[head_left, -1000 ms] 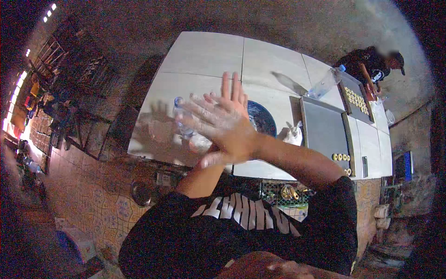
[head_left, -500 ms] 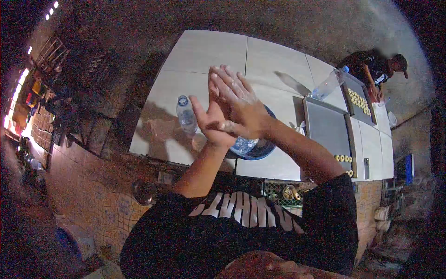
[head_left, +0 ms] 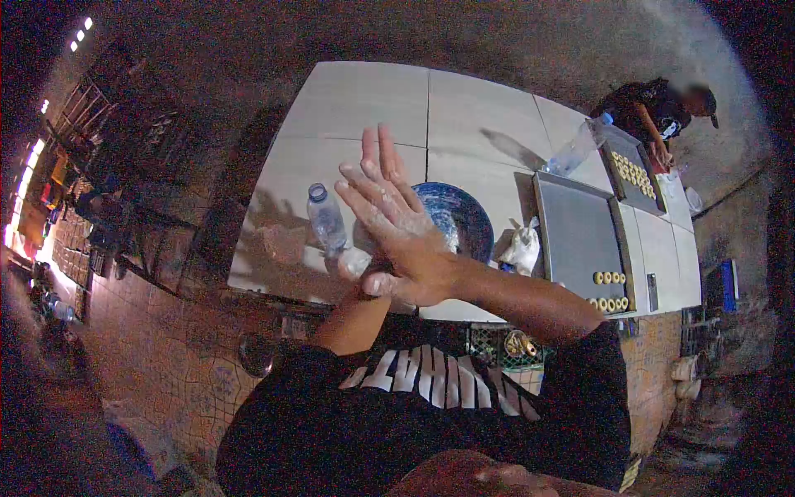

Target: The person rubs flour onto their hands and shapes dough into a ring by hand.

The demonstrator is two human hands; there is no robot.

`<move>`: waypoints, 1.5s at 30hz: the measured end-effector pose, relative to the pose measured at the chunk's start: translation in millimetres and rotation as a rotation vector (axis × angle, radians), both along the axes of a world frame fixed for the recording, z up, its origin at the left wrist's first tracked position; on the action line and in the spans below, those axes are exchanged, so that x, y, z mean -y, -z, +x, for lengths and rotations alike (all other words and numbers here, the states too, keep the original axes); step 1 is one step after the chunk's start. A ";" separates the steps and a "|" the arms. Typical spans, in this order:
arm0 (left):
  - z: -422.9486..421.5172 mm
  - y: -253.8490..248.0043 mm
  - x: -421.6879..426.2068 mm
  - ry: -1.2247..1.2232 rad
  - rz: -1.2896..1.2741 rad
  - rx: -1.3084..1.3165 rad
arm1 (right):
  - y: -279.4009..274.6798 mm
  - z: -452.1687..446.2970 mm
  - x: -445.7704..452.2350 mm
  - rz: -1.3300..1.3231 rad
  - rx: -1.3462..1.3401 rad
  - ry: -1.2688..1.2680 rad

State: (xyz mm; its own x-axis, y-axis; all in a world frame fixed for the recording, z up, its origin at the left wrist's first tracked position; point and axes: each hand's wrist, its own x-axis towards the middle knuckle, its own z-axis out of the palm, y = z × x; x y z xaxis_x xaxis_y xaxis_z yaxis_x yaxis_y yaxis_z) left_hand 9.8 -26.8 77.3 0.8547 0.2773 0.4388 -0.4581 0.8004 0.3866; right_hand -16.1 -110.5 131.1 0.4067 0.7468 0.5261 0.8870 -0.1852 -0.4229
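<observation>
Bottle (head_left: 328, 222) is standing on table (head_left: 364, 99), probably weighing little, squeezing easily; hold mid-body | left hand (head_left: 386, 155), fingers extending, is lying partly hidden beneath powdery right hand (head_left: 404, 236), fingers straight; neither visibly gripping | blue bowl (head_left: 474, 214) is sitting behind, likely stiff, slippery; take rim

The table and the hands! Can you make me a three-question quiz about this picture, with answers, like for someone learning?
1. True or false: in this view, the right hand partly hides the left hand.
2. Which holds more pale rings: A, the nearer tray, or B, the farther tray?
3. What colour is the cap on the bottle beside the trays?

Key: 1 true; 2 B; 3 blue.
</observation>
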 end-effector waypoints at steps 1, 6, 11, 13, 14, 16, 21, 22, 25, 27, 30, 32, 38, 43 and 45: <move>-3.0 2.5 5.9 0.006 0.029 0.006 | -6.1 5.3 -0.6 0.071 -0.035 0.037; -14.5 -27.7 3.4 0.157 -0.090 0.075 | 1.6 51.2 18.4 0.023 -0.013 0.190; 1.6 0.4 8.7 -0.070 0.203 -0.018 | 1.4 7.1 -4.5 0.290 -0.281 0.133; -11.7 6.1 21.4 -0.056 0.192 -0.024 | -6.9 28.2 -7.0 0.363 -0.522 0.215; -17.1 6.6 23.5 -0.057 0.167 -0.020 | -14.2 36.1 -1.3 0.407 -0.580 0.163; -20.1 -18.6 20.2 -0.054 0.083 0.065 | -1.1 44.6 9.7 0.220 -0.302 0.267; -8.7 -1.1 12.0 -0.160 0.099 0.012 | -9.4 -7.1 -2.2 0.207 -0.286 0.153; -11.8 18.2 15.2 -0.171 0.154 -0.024 | -23.0 -6.3 -7.7 0.369 -0.489 0.132; -16.4 25.2 18.8 -0.175 0.241 -0.027 | -34.9 27.5 -5.2 0.550 -0.497 0.149; -17.9 -19.9 17.0 -0.116 0.181 0.079 | -7.8 34.9 8.9 0.183 -0.167 0.320; -7.7 -21.3 4.1 -0.077 0.116 0.033 | 16.1 11.3 3.6 0.219 -0.257 0.189; -12.5 6.6 18.1 -0.066 0.125 -0.016 | -15.5 -1.8 2.2 0.210 -0.135 0.167; -18.8 -17.0 1.2 0.160 -0.069 0.117 | 6.8 30.3 17.7 0.096 0.070 0.224; -33.4 -39.2 23.0 0.062 -0.232 -0.012 | 0.6 -1.3 -0.4 0.235 -0.236 0.206; -24.8 -2.8 23.7 0.115 -0.172 0.110 | -6.9 28.9 -3.9 0.266 -0.351 0.314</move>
State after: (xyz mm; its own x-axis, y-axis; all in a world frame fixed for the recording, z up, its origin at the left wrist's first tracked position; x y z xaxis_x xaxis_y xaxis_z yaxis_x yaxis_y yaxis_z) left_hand -15.0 -50.5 80.1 0.8347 0.2597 0.4856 -0.3922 0.8994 0.1932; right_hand 12.8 -106.7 138.0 0.7744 0.4205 0.4727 0.6032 -0.2653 -0.7522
